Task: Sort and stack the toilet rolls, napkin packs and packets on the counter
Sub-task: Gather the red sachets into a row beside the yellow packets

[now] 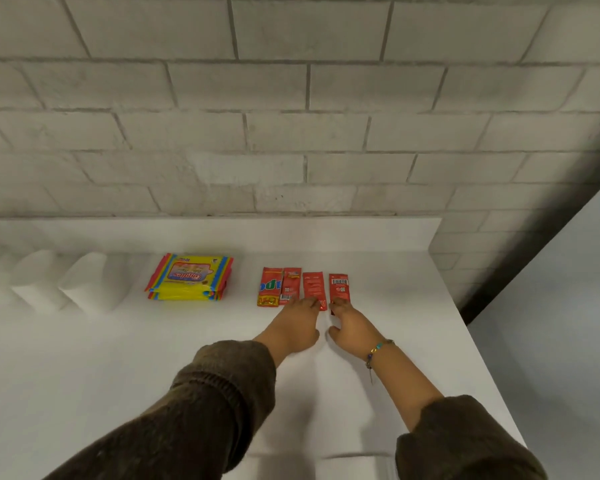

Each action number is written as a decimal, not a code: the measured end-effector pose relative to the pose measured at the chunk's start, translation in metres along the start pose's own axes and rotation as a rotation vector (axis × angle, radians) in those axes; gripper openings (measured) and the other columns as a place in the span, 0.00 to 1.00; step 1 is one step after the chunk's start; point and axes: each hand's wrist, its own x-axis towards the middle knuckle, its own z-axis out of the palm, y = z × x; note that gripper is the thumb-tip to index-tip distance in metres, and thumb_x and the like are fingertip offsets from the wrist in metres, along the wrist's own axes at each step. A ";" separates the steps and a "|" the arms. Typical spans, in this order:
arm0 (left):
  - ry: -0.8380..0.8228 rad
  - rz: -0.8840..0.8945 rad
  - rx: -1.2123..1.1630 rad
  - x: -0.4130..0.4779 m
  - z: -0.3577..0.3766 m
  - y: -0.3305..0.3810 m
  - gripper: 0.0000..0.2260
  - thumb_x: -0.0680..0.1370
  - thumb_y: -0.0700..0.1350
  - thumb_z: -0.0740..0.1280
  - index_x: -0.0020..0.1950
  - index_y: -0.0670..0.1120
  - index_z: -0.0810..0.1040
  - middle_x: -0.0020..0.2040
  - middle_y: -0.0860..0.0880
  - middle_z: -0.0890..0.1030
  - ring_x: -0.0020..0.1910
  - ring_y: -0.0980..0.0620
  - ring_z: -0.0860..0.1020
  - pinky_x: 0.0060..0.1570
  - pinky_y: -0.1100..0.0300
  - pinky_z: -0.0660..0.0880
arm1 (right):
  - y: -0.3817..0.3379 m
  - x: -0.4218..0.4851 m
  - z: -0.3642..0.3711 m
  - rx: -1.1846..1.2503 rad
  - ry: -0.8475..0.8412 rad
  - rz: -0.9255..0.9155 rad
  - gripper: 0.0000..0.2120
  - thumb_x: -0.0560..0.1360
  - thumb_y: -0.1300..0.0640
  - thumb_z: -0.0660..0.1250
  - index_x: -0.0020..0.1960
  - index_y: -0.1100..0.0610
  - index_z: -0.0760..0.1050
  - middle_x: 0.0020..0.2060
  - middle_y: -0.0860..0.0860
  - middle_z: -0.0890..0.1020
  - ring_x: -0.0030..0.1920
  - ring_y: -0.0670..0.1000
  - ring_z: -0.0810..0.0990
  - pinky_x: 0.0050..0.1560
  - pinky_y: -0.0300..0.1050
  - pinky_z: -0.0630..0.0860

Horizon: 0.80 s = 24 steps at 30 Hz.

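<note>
Toilet rolls [84, 285]: sitting side by side in a row at the far left of the counter [118, 358], looking sorted; too blurred to count.
Napkin packs [189, 277]: yellow packs lying stacked one on another, between the rolls and the packets; this group is looking finished.
Packets [313, 287]: four red sachets lying flat in a row on the right, none stacked yet.
Left hand [291, 327]: reaching forward with fingers stretched out, tips touching the near ends of the two middle sachets, pinching nothing.
Right hand [352, 329]: fingertips pressing on the near end of the rightmost sachet, thumb held apart.
Progress: sorting is appearing complete; gathering the sachets into one pile is probably what is remaining.
</note>
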 end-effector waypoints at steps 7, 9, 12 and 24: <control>-0.040 -0.033 0.081 0.014 0.000 -0.012 0.27 0.78 0.46 0.58 0.76 0.44 0.54 0.77 0.45 0.58 0.77 0.45 0.52 0.74 0.49 0.40 | -0.003 0.020 -0.007 -0.046 -0.043 0.028 0.23 0.74 0.63 0.62 0.68 0.63 0.66 0.68 0.58 0.69 0.67 0.56 0.69 0.67 0.42 0.64; -0.048 -0.028 0.078 0.011 -0.001 -0.013 0.27 0.79 0.45 0.56 0.76 0.44 0.52 0.77 0.45 0.55 0.77 0.45 0.48 0.74 0.49 0.38 | -0.004 0.019 -0.008 -0.044 -0.031 0.038 0.23 0.73 0.61 0.63 0.68 0.62 0.66 0.66 0.58 0.71 0.65 0.56 0.71 0.67 0.45 0.67; -0.009 -0.010 0.067 0.002 -0.005 -0.014 0.27 0.79 0.44 0.55 0.77 0.45 0.50 0.78 0.46 0.52 0.77 0.46 0.46 0.74 0.48 0.38 | -0.010 0.012 -0.011 -0.052 0.030 0.023 0.23 0.74 0.60 0.63 0.68 0.60 0.66 0.65 0.57 0.72 0.63 0.56 0.72 0.65 0.49 0.70; 0.184 -0.143 -0.390 -0.162 -0.059 -0.095 0.16 0.81 0.43 0.56 0.67 0.50 0.73 0.68 0.51 0.73 0.67 0.54 0.69 0.68 0.64 0.59 | -0.145 -0.037 0.023 0.020 0.144 -0.177 0.17 0.77 0.59 0.62 0.66 0.55 0.71 0.65 0.52 0.75 0.66 0.51 0.72 0.63 0.36 0.63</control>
